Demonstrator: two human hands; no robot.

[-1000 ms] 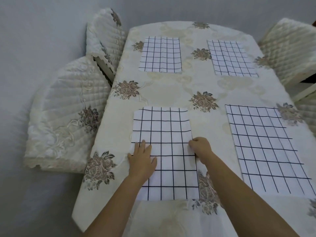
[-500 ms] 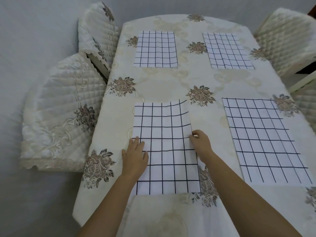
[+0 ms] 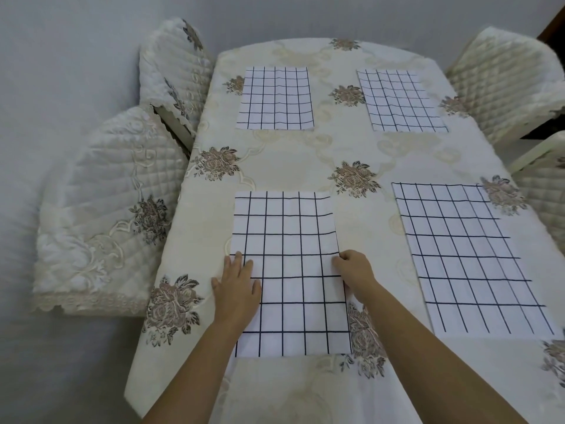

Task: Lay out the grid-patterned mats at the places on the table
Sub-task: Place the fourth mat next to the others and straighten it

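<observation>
Left hand presses the mat at nine o'clock, fingers straight; right hand pinches its three o'clock edge with curled fingers. Slide both evenly, square with the table.

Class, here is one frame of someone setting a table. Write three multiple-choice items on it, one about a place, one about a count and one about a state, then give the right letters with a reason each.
1. Where on the table is the mat that both hands touch?
A. near left
B. near right
C. far right

2. How many grid mats lie on the table?
A. three
B. four
C. five

3. How does the left hand lie?
A. flat, fingers straight
B. curled in a fist
C. lifted off the table

Answers
1 A: the left hand and the right hand sit at the side edges of the near left mat.
2 B: far left mat, far right mat, near right mat and the near left mat.
3 A: its straight fingers lie across that mat's left edge.
</observation>
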